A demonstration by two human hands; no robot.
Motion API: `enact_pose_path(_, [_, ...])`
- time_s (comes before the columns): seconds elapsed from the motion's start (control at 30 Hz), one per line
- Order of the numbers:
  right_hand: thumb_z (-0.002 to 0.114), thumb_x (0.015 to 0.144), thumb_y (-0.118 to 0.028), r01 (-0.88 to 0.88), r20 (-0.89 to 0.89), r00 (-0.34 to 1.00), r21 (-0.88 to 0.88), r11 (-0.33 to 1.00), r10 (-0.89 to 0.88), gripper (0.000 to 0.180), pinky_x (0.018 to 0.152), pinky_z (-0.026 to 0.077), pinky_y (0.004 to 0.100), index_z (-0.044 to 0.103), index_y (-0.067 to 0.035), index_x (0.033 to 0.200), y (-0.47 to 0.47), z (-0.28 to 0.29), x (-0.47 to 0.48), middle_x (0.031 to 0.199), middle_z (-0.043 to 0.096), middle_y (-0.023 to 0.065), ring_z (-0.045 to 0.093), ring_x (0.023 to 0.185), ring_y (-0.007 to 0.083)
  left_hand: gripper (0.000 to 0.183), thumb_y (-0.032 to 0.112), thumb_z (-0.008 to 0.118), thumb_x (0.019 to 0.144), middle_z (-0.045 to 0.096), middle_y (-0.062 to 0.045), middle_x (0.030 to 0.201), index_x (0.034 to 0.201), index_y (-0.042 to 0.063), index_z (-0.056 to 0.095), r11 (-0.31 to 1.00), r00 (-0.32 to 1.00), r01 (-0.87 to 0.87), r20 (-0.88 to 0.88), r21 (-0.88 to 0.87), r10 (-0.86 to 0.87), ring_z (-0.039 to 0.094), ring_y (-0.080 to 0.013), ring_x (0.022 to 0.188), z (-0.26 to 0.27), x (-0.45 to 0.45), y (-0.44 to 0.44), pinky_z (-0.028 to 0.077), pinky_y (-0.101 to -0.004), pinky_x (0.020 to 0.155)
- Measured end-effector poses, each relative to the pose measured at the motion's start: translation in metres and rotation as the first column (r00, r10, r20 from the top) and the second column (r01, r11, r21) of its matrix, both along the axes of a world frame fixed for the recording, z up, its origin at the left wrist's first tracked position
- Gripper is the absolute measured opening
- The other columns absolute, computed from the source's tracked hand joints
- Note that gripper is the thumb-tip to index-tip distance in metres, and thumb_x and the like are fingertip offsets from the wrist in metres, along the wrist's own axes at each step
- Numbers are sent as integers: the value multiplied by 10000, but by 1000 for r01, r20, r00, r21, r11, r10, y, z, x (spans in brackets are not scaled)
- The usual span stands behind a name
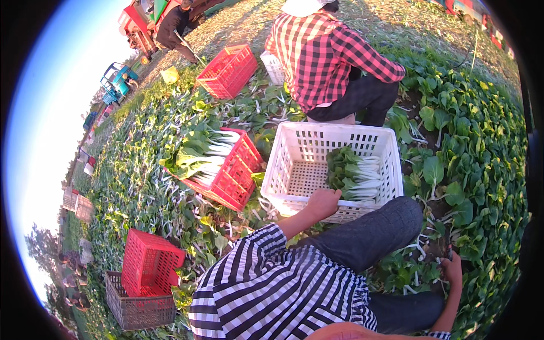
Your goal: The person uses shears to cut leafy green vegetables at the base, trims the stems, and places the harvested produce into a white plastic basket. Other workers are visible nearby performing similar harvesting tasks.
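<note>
My left hand (pixel 325 203) grips the near rim of a white plastic crate (pixel 285 193). A pile of leafy greens with white stalks (pixel 362 178) lies in the crate's right half, stalks pointing right. Low at the right, my right hand (pixel 452 268) is beside the growing greens (pixel 484 212), its fingers closed around a small dark hand tool (pixel 450 251); the tool's exact kind cannot be told. Left of the white crate stands a red plastic crate (pixel 238 176) filled with the same greens, their white stalks towards the right.
A co-worker in a red checked shirt (pixel 314 59) crouches just beyond the white crate. An empty red crate (pixel 229 70) stands farther back; another (pixel 148 255) rests in a dark crate (pixel 142 312) at lower left. Cut greens cover the ground. Another person (pixel 174 29) and vehicles are far off.
</note>
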State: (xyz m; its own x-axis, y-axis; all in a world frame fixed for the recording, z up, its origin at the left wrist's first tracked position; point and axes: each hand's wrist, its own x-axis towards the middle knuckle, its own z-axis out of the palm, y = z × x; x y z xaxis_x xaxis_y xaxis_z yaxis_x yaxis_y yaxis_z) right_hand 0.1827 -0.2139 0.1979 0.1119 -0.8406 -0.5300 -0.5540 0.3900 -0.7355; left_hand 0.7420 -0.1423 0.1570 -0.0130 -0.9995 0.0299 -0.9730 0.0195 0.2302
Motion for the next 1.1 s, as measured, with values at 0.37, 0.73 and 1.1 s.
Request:
enact_pose_path(0.37, [599,849,-74,-6,4,1000,6,1000,6,232,398,416,288,563,-28,1074,-4,-13,-7,639,631,84,531,432,150,241,184,697,771,668,-121,818,951,61,594,1000,1000,5,8,-10,-5,684,-351,740,-4,-9,-9,541,-475,644])
enact_pose_path(0.73, [610,847,-50,2,21,1000,33,999,-2,99,428,426,292,552,-27,925,-9,-9,2,641,617,72,538,448,144,235,165,687,766,669,-123,795,954,69,584,999,1000,27,0,-35,-27,679,-357,713,-8,-22,-18,533,-486,615])
enact_pose_path(1.1, [617,834,-48,36,44,998,2,999,-36,136,451,433,291,585,-11,961,0,-5,2,653,606,53,539,478,136,225,121,627,786,692,-142,880,999,52,608,999,999,53,-6,8,-53,698,-350,765,-2,-21,-16,547,-491,661])
